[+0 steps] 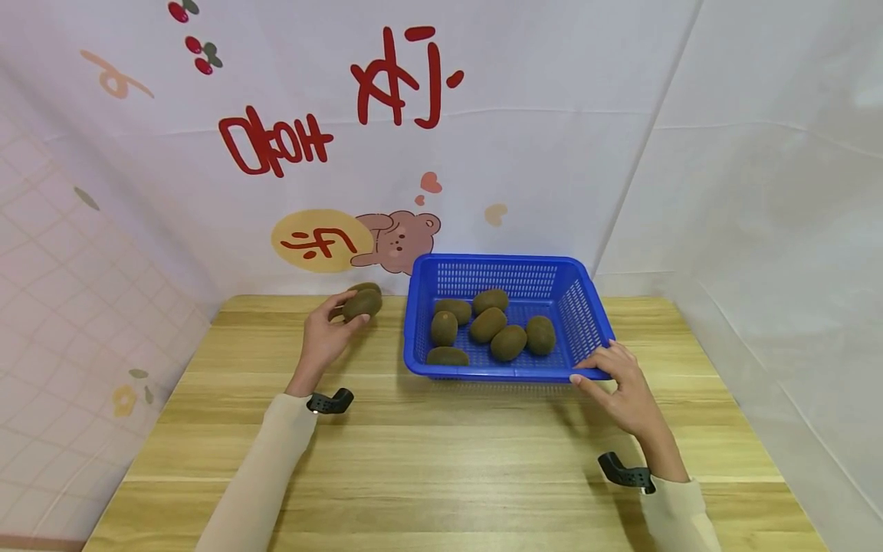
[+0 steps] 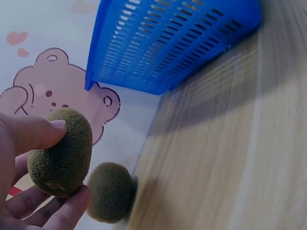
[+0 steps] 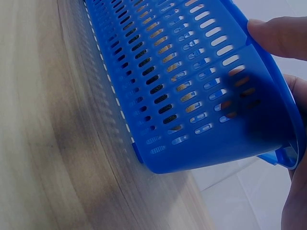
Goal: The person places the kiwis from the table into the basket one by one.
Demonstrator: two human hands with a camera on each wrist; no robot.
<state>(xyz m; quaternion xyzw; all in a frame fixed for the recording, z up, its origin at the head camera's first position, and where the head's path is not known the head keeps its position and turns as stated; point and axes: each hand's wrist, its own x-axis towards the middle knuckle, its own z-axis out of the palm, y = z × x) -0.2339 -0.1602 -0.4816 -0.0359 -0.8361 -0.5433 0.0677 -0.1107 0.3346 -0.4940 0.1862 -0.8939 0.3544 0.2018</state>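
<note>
At the left rear of the table, my left hand pinches a brown, fuzzy kiwi between thumb and fingers. The left wrist view shows this held kiwi raised off the wood, with a second kiwi resting on the table just beyond it. A blue plastic basket with slotted walls stands right of that hand; inside it lie several kiwis. My right hand grips the basket's near right corner, thumb outside the rim and fingers over it; the right wrist view hides part of those fingers behind the wall.
The wooden table runs back to a white printed cloth hanging close behind the basket. Another pale cloth hangs along the right side. Each wrist wears a black camera band.
</note>
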